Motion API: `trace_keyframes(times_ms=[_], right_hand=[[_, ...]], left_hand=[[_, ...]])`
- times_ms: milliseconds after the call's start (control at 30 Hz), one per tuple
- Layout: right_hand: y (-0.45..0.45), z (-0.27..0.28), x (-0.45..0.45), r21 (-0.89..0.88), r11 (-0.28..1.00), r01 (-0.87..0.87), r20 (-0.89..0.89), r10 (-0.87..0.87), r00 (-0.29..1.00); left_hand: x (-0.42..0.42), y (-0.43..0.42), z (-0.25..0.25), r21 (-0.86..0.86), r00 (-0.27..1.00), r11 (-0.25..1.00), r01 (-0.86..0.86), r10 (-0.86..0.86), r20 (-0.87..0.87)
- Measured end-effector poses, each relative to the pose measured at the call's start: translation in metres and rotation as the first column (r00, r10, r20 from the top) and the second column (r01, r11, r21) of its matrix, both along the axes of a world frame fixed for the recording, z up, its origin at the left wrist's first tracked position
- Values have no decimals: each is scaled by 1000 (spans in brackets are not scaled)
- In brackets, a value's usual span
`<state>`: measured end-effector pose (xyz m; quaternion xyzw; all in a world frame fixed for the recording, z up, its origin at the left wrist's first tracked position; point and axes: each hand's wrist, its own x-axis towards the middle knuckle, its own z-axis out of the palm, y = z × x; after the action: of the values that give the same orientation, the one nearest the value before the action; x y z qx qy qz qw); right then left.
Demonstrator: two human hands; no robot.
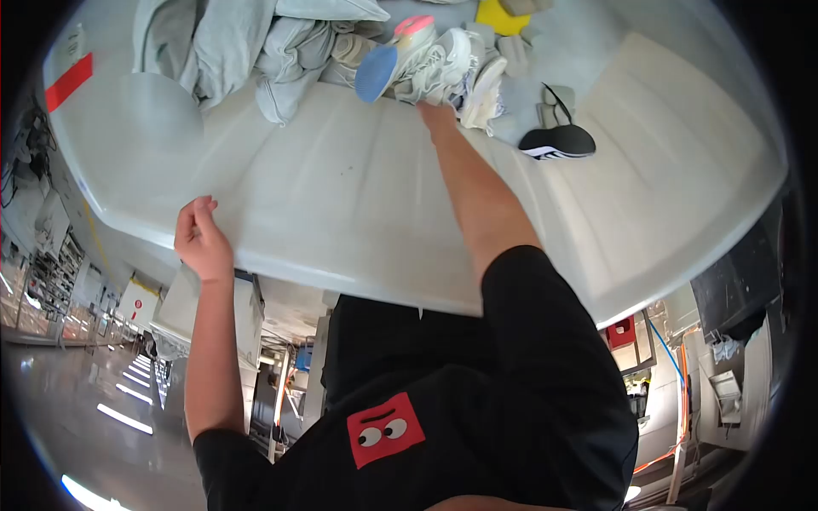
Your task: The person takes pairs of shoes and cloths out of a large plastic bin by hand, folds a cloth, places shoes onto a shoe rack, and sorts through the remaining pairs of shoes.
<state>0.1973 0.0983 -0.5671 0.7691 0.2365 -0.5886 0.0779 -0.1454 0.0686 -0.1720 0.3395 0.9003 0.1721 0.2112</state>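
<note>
My right hand point(436, 117) reaches into a pile of shoes on a large white surface point(341, 204). Its fingers are hidden beneath the shoes. Right above it lies a white laced sneaker point(430, 68), and beside that a shoe with a blue sole point(376, 73) and a pink patch. Another pale shoe point(484, 94) rests just to the right of the hand. My left hand point(204, 242) hovers over the near edge, fingers loosely curled in, with nothing visible in them.
Grey-white cloth items point(226, 51) are heaped at the far left. Further right lies a black shoe with white stripes point(558, 141). A yellow piece point(501, 17) sits at the back, and red tape point(69, 83) marks the left rim. Below the edge stand white boxes point(209, 311).
</note>
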Motion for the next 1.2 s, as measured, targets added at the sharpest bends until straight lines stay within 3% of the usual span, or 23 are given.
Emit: trace_keyframes(times_ms=[100,233,333,433,467,600,667,700,767,833,867,933,967,1033,1100,1200], right_hand=[[6,-12,-58,33,999,-40,342,27,939],[-1,-65,-60,56,986,156,341,-166,925],[0,-56,-49,79,980,185,347,-201,916],[21,-10,0,17,861,509,-124,-503,855],[17,-24,23,37,825,564,-154,-553,819],[68,23,121,92,860,501,-201,-477,856],[93,51,152,208,699,685,-366,-593,717],[101,53,166,203,531,823,-375,-734,566],[102,53,186,324,454,830,-277,-793,542],[74,11,216,228,827,513,-18,-524,852],[53,-11,226,129,941,311,90,-324,942],[17,-30,219,-37,969,243,22,-243,970],[-26,-77,236,109,994,-28,-147,44,988],[-59,-109,234,147,978,-145,-202,173,964],[-43,-76,170,-111,983,147,-6,-149,989],[-53,-85,142,12,913,409,26,-409,912]], left_hand=[[-2,-1,-2,-13,1000,1000,28,-28,-10],[-7,-5,-5,-23,998,998,59,-59,-19],[-6,-5,-3,-51,996,995,84,-85,-15],[-4,-6,0,-61,996,994,90,-90,4],[-5,-6,1,-52,995,994,95,-95,15],[-4,-7,-1,-8,994,994,107,-107,38],[-3,-5,-1,3,993,993,115,-115,30],[-3,-5,0,-4,992,993,122,-122,24],[-3,-5,0,-16,992,992,127,-127,15],[-3,-5,-1,-22,991,991,132,-132,14],[-4,-6,-2,-22,991,991,130,-130,16],[-8,-9,-2,-29,992,991,128,-128,18],[-7,-9,-2,-34,994,993,113,-112,15],[-5,-8,-2,-42,997,996,81,-81,8],[-6,-8,-2,-60,996,994,88,-89,-11],[-9,-11,-1,-80,996,994,79,-81,-28]])
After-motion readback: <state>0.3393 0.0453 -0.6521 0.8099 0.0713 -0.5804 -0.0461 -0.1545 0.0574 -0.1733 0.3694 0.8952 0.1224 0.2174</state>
